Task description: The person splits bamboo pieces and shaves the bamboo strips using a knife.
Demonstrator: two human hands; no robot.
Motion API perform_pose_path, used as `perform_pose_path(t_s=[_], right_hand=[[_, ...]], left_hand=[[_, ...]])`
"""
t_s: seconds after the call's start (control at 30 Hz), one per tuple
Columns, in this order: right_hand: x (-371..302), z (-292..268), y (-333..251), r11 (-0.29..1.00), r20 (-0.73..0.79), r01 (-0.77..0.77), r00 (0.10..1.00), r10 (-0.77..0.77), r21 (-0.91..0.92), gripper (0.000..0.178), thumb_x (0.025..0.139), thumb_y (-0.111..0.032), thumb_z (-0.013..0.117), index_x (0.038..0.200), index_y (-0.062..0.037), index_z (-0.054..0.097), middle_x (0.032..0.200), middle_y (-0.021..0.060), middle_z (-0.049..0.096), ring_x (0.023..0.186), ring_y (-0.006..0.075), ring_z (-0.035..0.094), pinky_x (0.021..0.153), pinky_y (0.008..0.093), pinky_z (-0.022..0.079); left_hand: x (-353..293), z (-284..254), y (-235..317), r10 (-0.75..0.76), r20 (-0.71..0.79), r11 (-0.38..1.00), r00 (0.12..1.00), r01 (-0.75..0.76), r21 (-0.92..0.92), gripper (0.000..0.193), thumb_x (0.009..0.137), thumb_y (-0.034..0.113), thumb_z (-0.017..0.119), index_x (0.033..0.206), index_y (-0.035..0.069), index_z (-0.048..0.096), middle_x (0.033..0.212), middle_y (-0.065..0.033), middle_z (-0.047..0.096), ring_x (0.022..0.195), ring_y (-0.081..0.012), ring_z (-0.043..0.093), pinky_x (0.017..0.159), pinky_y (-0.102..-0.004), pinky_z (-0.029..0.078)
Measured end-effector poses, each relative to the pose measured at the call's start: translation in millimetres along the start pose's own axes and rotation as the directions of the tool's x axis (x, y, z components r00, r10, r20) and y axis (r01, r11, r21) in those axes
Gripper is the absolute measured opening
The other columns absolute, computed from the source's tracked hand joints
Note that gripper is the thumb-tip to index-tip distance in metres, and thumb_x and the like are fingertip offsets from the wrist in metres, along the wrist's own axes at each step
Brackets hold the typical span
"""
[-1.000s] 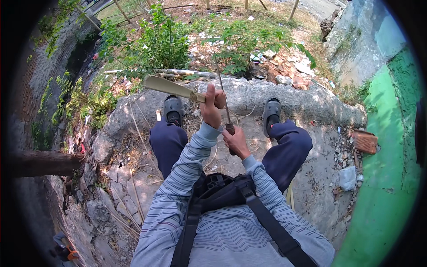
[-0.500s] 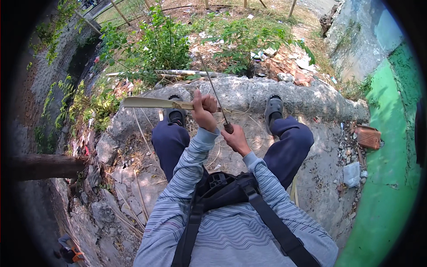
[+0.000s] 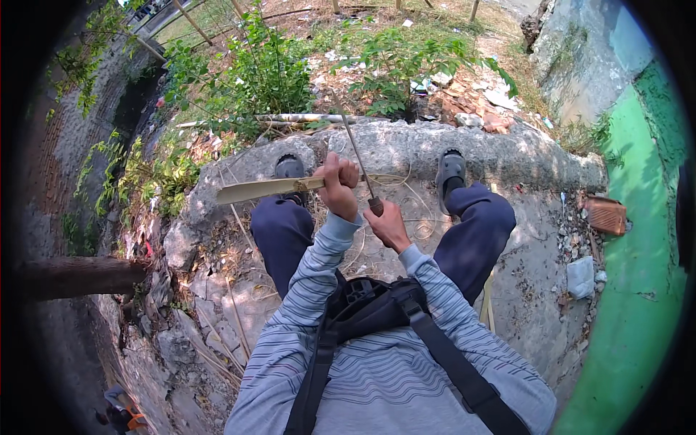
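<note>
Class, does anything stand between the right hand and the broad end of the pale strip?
Yes: in this view, the left hand, closed around the pale strip, lies between the strip's broad end and the right hand.

Left hand (image 3: 341, 188) gripping a flat, pale wooden strip (image 3: 264, 190)

Right hand (image 3: 390, 226) grasps a thin, grey, brown-handled metal blade (image 3: 355, 148).

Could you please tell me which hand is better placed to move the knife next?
Probably the right hand: it grips the knife by its handle, while the left hand holds the strip.
</note>
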State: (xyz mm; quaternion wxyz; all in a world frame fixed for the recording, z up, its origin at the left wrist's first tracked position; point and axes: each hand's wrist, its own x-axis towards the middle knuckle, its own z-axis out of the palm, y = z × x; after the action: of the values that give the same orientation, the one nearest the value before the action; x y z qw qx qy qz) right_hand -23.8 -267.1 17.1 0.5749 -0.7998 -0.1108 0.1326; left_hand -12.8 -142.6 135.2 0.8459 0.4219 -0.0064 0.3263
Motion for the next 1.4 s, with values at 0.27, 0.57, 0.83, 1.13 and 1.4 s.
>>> perform_pose_path(t_s=[0.27,0.57,0.83,1.13,1.4], right_hand=[[-7.3,-2.0,-15.3,0.996,0.038,0.083,0.996,-0.084,0.040,0.033,0.085,-0.026,0.070,0.079,0.0044,0.060,0.062,0.0155,0.057,0.057,0.0223,0.055,0.058,0.0420,0.046],[-10.6,4.3,-3.0,0.999,0.060,0.036,0.998,-0.037,0.022,0.032,0.085,-0.025,0.070,0.080,0.0048,0.060,0.063,0.0164,0.058,0.057,0.0265,0.053,0.060,0.0436,0.046],[6.3,0.4,9.9,0.972,0.073,-0.200,0.979,0.192,0.121,0.031,0.086,-0.023,0.071,0.078,0.0046,0.060,0.061,0.0127,0.058,0.057,0.0189,0.056,0.057,0.0424,0.045],[-1.3,5.0,1.2,0.979,0.066,0.203,0.977,-0.203,0.008,0.030,0.087,-0.022,0.071,0.075,0.0031,0.059,0.062,0.0092,0.057,0.055,0.0161,0.053,0.055,0.0380,0.045],[4.9,13.3,48.8,0.829,0.148,-0.382,0.924,0.353,0.409,0.017,0.095,-0.016,0.066,0.084,-0.0047,0.061,0.061,-0.0016,0.053,0.046,0.0072,0.048,0.041,0.0242,0.038]], left_hand=[[-1.3,-6.8,-7.6,0.050,0.031,0.999,0.998,-0.050,-0.006,0.054,0.111,0.026,0.050,0.064,0.013,0.026,0.057,0.0052,0.019,0.048,-0.0063,0.016,0.046,-0.0315,0.013],[-8.0,-20.7,-2.2,0.095,0.013,0.994,0.995,-0.094,-0.051,0.054,0.112,0.026,0.046,0.064,0.014,0.025,0.056,0.0054,0.019,0.047,-0.0074,0.015,0.046,-0.0323,0.013],[-9.1,-4.6,32.1,0.045,-0.039,0.989,0.998,-0.050,-0.136,0.056,0.113,0.030,0.040,0.062,0.017,0.021,0.054,0.0050,0.015,0.045,-0.0094,0.010,0.045,-0.0327,0.013],[-9.2,-1.5,65.3,0.093,-0.107,0.986,0.990,-0.106,-0.130,0.054,0.112,0.024,0.043,0.064,0.016,0.021,0.055,0.0045,0.015,0.046,-0.0087,0.011,0.045,-0.0328,0.013],[8.9,-8.6,125.0,0.252,-0.001,0.961,0.968,-0.250,-0.119,0.049,0.112,0.027,0.040,0.067,0.016,0.021,0.056,0.0049,0.013,0.048,-0.0093,0.009,0.046,-0.0322,0.013]])
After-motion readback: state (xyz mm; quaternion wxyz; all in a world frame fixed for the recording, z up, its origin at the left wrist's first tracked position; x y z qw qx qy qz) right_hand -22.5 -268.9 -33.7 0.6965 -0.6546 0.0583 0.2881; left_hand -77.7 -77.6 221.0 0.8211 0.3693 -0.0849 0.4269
